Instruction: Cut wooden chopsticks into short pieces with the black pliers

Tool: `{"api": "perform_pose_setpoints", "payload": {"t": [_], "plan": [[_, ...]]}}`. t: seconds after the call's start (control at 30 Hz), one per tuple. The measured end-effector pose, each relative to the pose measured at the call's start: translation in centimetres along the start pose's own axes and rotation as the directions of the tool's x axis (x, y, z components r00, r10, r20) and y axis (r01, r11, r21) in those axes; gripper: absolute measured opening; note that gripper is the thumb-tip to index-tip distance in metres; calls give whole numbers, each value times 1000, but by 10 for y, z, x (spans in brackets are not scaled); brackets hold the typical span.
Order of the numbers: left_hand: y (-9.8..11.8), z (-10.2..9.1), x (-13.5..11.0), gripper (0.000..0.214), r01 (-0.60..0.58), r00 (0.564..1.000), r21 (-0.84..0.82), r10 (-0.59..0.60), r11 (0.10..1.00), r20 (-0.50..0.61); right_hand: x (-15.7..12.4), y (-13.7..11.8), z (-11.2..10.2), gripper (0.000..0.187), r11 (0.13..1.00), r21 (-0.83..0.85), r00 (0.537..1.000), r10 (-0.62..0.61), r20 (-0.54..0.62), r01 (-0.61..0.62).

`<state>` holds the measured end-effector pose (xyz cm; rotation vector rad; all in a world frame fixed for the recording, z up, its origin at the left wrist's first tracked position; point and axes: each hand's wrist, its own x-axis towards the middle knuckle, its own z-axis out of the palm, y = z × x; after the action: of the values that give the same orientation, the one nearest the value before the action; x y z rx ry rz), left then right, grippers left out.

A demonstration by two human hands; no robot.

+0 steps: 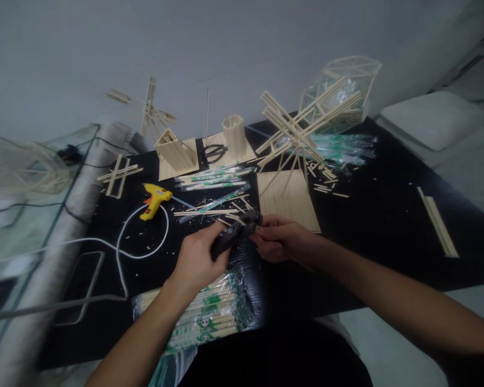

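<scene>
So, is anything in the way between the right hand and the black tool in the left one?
Nothing visible is. The left hand grips the black tool, and the right hand is right by its far end. The yellow glue gun lies off to the left.

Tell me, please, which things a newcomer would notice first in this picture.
Probably the large crossed bundles of sticks come first, rising over a pale board right of the middle. The bright yellow glue gun also stands out, lying on the black table left of the hands. At the centre, the left hand grips a dark tool, with the right hand at its far end.
</scene>
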<state>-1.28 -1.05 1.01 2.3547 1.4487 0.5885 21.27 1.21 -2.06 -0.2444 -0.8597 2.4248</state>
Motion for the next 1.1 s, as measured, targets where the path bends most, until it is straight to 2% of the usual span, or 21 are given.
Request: {"api": "perform_pose_setpoints", "payload": {"t": [0.33,0.53,0.73,0.93,1.1], "plan": [[-5,4,0,18,-12,999,-5,12,1000,-38,1,0,4,30,1000,-12,999,-9,-44,9],[-5,7,2,18,44,996,53,-39,998,-78,3,5,7,26,998,-28,988,-67,-139,64],[-2,10,3,28,79,989,159,-57,984,-137,5,10,5,23,984,-120,977,-150,-152,133],[-1,10,4,35,56,980,204,-15,977,-197,6,9,9,25,967,-211,966,-183,-183,144],[-2,10,4,40,58,973,232,-2,971,-233,7,8,12,23,965,-217,971,-183,-156,147]]}}
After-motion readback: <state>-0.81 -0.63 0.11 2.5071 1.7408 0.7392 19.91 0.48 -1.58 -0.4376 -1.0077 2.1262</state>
